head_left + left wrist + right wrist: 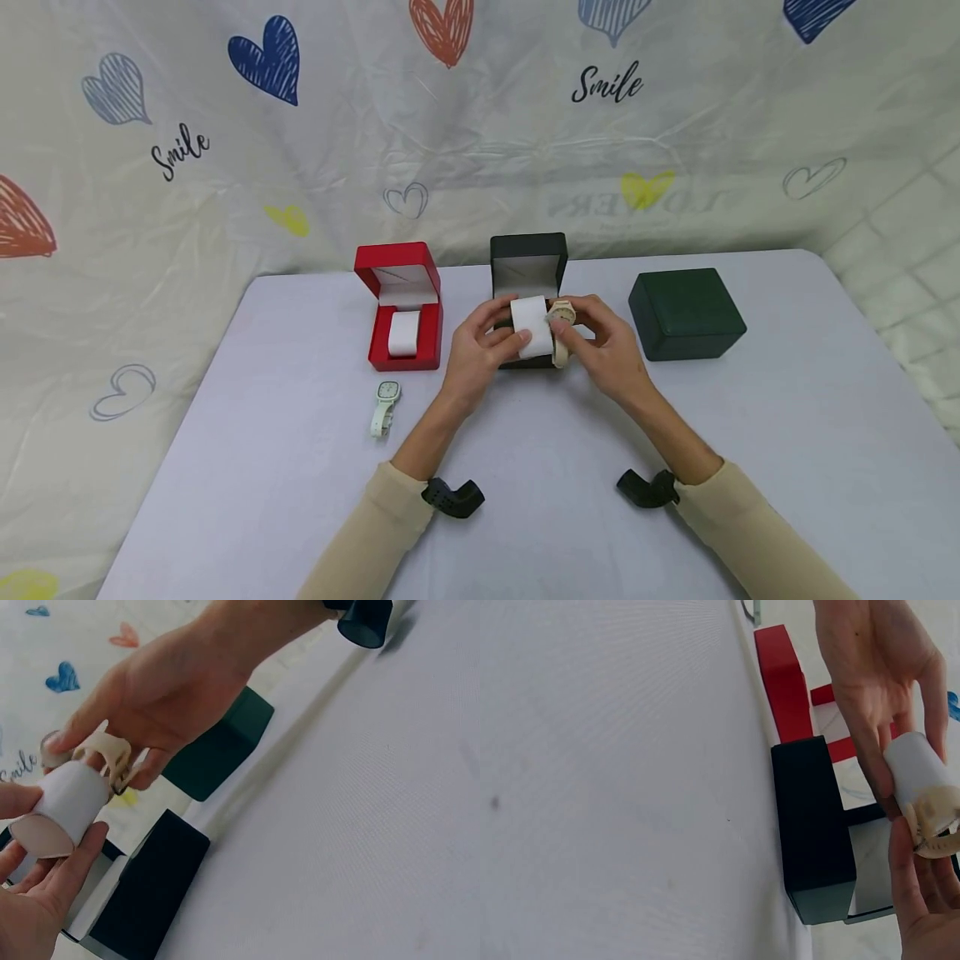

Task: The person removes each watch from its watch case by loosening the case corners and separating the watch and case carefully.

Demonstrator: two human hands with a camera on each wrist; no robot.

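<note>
My left hand [480, 348] pinches a white watch cushion [531, 327] between thumb and fingers, above an open black watch box [528, 258]. At the cushion's right end, my right hand [606, 346] holds a cream wristwatch [560, 321] by its case and strap. In the left wrist view the cream strap [112, 754] is looped at the end of the cushion [71, 802]. The right wrist view shows the strap [934, 814] partly round the cushion [915, 769]; how far on it sits I cannot tell.
Left of the black box stands an open red watch box [405, 337] with a white cushion [404, 332] inside. A pale green-white watch [386, 408] lies in front of it. A closed dark green box [686, 315] stands at the right on the white-covered table [540, 517].
</note>
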